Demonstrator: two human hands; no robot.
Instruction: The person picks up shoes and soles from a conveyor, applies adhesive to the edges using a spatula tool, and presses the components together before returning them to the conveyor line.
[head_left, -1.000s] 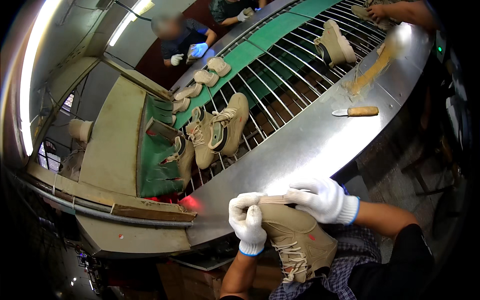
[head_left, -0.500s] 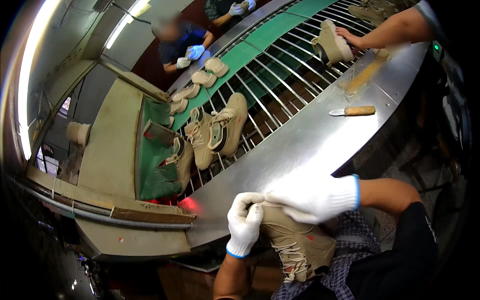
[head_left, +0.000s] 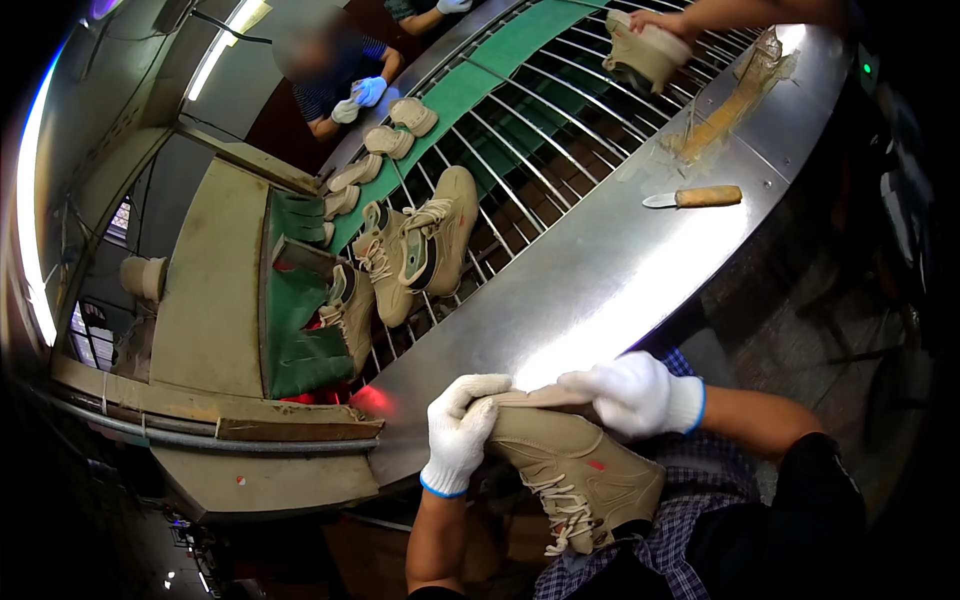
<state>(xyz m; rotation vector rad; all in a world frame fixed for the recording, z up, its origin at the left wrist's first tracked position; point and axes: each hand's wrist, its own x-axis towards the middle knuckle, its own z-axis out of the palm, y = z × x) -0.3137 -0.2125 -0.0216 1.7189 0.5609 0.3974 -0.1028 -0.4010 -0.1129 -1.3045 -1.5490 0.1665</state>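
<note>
Wooden-handled knife [head_left: 707, 197] on metal ledge [head_left: 560, 290], green strip [head_left: 535, 32], lit tube [head_left: 225, 50]

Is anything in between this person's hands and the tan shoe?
Yes, partly: a pale sole strip lies along the tan shoe, apparently between it and the gloved right hand. The gloved left hand grips the strip's toe end. Nothing else visible is in the way.

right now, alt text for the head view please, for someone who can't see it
White-gloved left hand and right hand hold a tan lace-up boot at its pale sole. Beyond, a wooden-handled knife lies on a curved metal ledge, and more tan boots sit on a barred rack.
</note>
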